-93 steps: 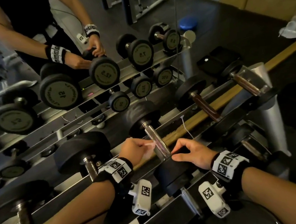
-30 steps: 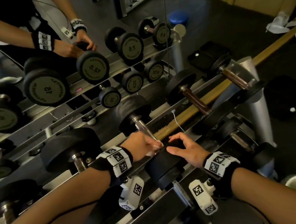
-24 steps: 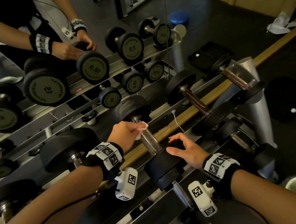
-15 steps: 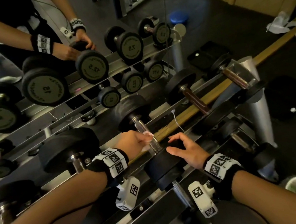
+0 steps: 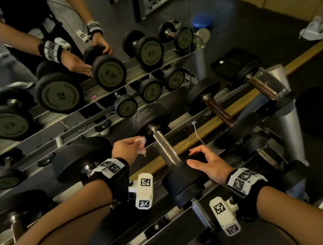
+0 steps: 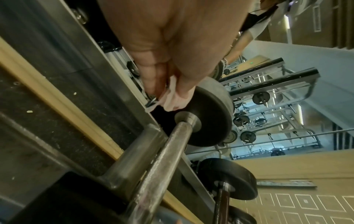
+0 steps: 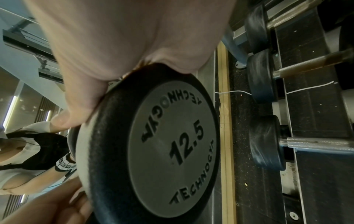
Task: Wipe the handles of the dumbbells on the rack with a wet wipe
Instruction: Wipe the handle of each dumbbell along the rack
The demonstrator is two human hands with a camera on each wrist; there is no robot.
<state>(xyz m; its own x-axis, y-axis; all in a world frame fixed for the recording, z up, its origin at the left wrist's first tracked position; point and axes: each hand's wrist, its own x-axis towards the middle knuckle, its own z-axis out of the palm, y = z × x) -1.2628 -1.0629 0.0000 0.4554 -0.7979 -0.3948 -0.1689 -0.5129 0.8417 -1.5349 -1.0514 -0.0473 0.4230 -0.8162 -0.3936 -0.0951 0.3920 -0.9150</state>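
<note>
The 12.5 dumbbell lies across the rack, its steel handle (image 5: 165,149) (image 6: 162,160) bare between the far head (image 5: 149,117) and the near head (image 5: 182,182) (image 7: 162,144). My left hand (image 5: 126,148) (image 6: 162,45) pinches a crumpled white wet wipe (image 5: 142,146) (image 6: 173,100) just left of the handle's far end, off the metal. My right hand (image 5: 209,165) (image 7: 124,37) rests its palm and thumb on the near head, with the fingers loosely bent above it.
A bigger dumbbell (image 5: 82,157) sits to the left, and a brown-handled one (image 5: 217,111) and another (image 5: 262,88) to the right. A mirror (image 5: 107,71) behind the rack repeats everything. A wooden strip (image 5: 237,100) runs under the handles. More dumbbells lie on the lower rail (image 5: 266,155).
My left hand rubbed the wipe up and down the handle, then came off it to the left near the far head. The right hand stayed on the near head.
</note>
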